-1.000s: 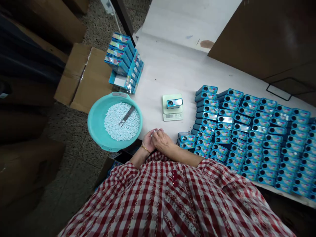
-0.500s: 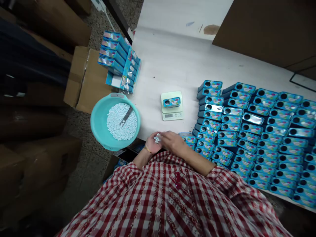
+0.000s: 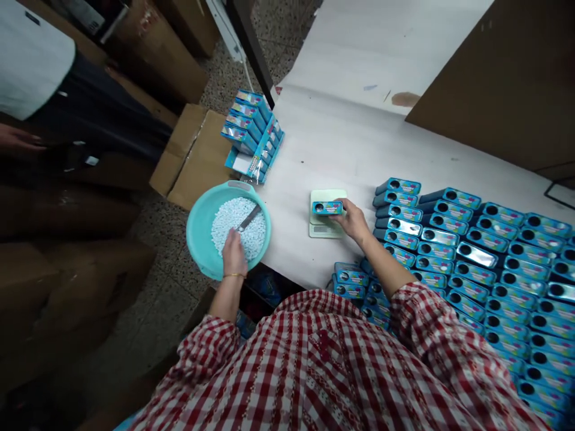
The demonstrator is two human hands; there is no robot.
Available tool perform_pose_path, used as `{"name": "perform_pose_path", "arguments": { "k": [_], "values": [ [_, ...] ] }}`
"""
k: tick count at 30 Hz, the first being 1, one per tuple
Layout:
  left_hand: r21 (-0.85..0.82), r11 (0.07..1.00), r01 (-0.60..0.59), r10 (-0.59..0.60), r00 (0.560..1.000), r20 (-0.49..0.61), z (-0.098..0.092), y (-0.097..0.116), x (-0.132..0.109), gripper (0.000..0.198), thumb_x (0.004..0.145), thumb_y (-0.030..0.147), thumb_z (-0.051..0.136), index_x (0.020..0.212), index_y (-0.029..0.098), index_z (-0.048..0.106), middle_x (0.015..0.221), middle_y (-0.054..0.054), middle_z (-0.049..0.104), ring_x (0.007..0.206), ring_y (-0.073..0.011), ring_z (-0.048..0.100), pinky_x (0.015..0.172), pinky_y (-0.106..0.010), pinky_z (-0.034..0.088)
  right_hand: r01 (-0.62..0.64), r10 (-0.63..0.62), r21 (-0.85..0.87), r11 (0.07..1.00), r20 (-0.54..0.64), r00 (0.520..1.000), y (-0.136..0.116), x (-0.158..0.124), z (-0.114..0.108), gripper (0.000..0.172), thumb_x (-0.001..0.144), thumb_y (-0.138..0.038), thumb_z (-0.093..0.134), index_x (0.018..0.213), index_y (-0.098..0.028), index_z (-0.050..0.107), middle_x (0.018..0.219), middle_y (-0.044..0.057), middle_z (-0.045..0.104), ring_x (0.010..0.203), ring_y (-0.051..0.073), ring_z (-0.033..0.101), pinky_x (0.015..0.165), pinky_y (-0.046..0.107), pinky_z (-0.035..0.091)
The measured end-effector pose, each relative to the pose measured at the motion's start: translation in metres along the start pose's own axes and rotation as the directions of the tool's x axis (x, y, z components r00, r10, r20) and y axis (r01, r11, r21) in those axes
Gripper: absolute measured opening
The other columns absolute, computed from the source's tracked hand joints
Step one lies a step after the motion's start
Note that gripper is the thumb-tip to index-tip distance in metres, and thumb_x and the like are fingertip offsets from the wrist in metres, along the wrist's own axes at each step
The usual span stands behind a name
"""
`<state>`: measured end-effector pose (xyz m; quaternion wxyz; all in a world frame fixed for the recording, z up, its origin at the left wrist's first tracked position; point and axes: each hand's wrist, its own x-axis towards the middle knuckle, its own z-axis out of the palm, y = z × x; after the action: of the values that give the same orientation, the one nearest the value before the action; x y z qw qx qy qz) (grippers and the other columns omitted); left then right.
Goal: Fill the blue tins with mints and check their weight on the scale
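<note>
My right hand (image 3: 354,220) grips the right end of a small blue tin (image 3: 326,208) with a dark round opening in its top. The tin is at a pale green kitchen scale (image 3: 320,195); whether it still rests on the scale I cannot tell. Over the near edge of a turquoise basin (image 3: 194,224) is my left hand (image 3: 234,254), its fingers smeared by motion above small white candies (image 3: 228,216). A dark flat-handled tool (image 3: 250,218) lies on the candies, close to the left fingertips.
Rows of blue tins (image 3: 471,272) cover the table's right side. At the back left stands a display box (image 3: 265,157) with blue packs, beside a cardboard carton (image 3: 193,158). A large brown board (image 3: 503,90) rises at the back right. Another person (image 3: 36,66) is at the far left.
My hands were together at the table edge, candies in the left palm. They have parted: the left moved to the basin, the right to the tin at the scale. The view has shifted.
</note>
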<state>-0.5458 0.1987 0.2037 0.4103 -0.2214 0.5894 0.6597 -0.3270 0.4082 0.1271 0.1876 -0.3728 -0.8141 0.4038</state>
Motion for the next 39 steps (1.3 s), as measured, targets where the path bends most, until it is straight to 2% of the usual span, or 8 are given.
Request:
{"name": "perform_pose_path", "arguments": {
  "k": [2, 5, 9, 14, 21, 28, 33, 39],
  "values": [
    [-0.039, 0.999, -0.006, 0.009, 0.997, 0.08, 0.021, -0.02, -0.006, 0.024, 0.087, 0.031, 0.043, 0.09, 0.019, 0.063, 0.094, -0.005, 0.067, 0.094, -0.0135, 0.061, 0.084, -0.024, 0.045, 0.125, -0.122, -0.13, 0.984, 0.032, 0.992, -0.028, -0.005, -0.007, 0.028, 0.078, -0.026, 0.052, 0.105, -0.018, 0.056, 0.098, 0.007, 0.063, 0.091, 0.022, 0.054, 0.079, 0.034, 0.044],
    [-0.048, 0.961, 0.272, -0.238, 0.903, 0.357, 0.059, -0.045, -0.003, 0.035, 0.088, 0.039, 0.039, 0.09, 0.013, 0.064, 0.094, -0.01, 0.066, 0.091, -0.0192, 0.061, 0.087, -0.035, 0.045, 0.337, -0.316, -0.321, 0.885, 0.115, 0.942, -0.075, -0.017, -0.02, 0.035, 0.081, -0.02, 0.047, 0.116, -0.017, 0.053, 0.111, 0.01, 0.059, 0.101, 0.024, 0.049, 0.086, 0.036, 0.038],
    [-0.121, 0.907, 0.403, -0.318, 0.844, 0.432, 0.089, -0.065, 0.012, 0.039, 0.09, 0.036, 0.032, 0.087, 0.012, 0.063, 0.087, -0.009, 0.067, 0.086, -0.0179, 0.062, 0.086, -0.035, 0.045, 0.417, -0.38, -0.497, 0.761, 0.179, 0.908, -0.099, -0.028, -0.029, 0.036, 0.085, -0.02, 0.042, 0.121, -0.018, 0.05, 0.113, 0.01, 0.059, 0.101, 0.024, 0.046, 0.084, 0.038, 0.034],
    [-0.084, 0.891, 0.446, -0.351, 0.795, 0.496, 0.095, -0.074, 0.012, 0.033, 0.088, 0.029, 0.037, 0.087, 0.01, 0.063, 0.098, -0.012, 0.067, 0.09, -0.0185, 0.061, 0.086, -0.033, 0.044, 0.393, -0.349, -0.559, 0.73, 0.19, 0.918, -0.091, -0.037, -0.035, 0.036, 0.086, -0.02, 0.043, 0.121, -0.019, 0.05, 0.111, 0.009, 0.06, 0.099, 0.024, 0.046, 0.08, 0.037, 0.033],
    [-0.09, 0.892, 0.443, -0.351, 0.803, 0.481, 0.092, -0.075, 0.015, 0.026, 0.086, 0.023, 0.043, 0.085, 0.009, 0.064, 0.09, -0.011, 0.068, 0.078, -0.016, 0.062, 0.081, -0.03, 0.045, 0.431, -0.389, -0.559, 0.708, 0.2, 0.899, -0.104, -0.042, -0.034, 0.039, 0.085, -0.015, 0.041, 0.122, -0.021, 0.05, 0.112, 0.009, 0.06, 0.102, 0.024, 0.047, 0.086, 0.039, 0.033],
    [-0.115, 0.888, 0.446, -0.356, 0.823, 0.444, 0.083, -0.07, 0.018, 0.023, 0.086, 0.022, 0.043, 0.086, 0.01, 0.063, 0.079, -0.009, 0.067, 0.078, -0.016, 0.063, 0.08, -0.031, 0.048, 0.104, -0.109, -0.065, 0.993, -0.09, 0.99, -0.049, -0.031, -0.024, 0.032, 0.078, -0.031, 0.054, 0.108, -0.021, 0.055, 0.1, 0.007, 0.061, 0.092, 0.022, 0.055, 0.081, 0.038, 0.044],
    [-0.105, 0.924, 0.368, -0.31, 0.881, 0.358, 0.064, -0.048, 0.01, 0.023, 0.086, 0.02, 0.043, 0.08, 0.008, 0.062, 0.076, -0.009, 0.065, 0.076, -0.0148, 0.064, 0.068, -0.024, 0.05, -0.121, 0.182, 0.429, 0.895, -0.102, 0.978, -0.013, -0.01, 0.006, 0.043, 0.065, -0.046, 0.065, 0.096, -0.02, 0.052, 0.087, 0.001, 0.059, 0.082, 0.016, 0.057, 0.073, 0.032, 0.048],
    [-0.141, 0.957, 0.255, -0.225, 0.953, 0.201, 0.02, -0.019, 0.0, 0.022, 0.086, 0.017, 0.042, 0.081, 0.009, 0.062, 0.076, -0.007, 0.064, 0.072, -0.013, 0.063, 0.062, -0.022, 0.052, -0.145, 0.202, 0.464, 0.874, -0.075, 0.976, 0.006, -0.002, 0.023, 0.053, 0.059, -0.051, 0.068, 0.097, -0.018, 0.054, 0.094, 0.004, 0.061, 0.087, 0.017, 0.057, 0.08, 0.033, 0.047]
  ]
}}
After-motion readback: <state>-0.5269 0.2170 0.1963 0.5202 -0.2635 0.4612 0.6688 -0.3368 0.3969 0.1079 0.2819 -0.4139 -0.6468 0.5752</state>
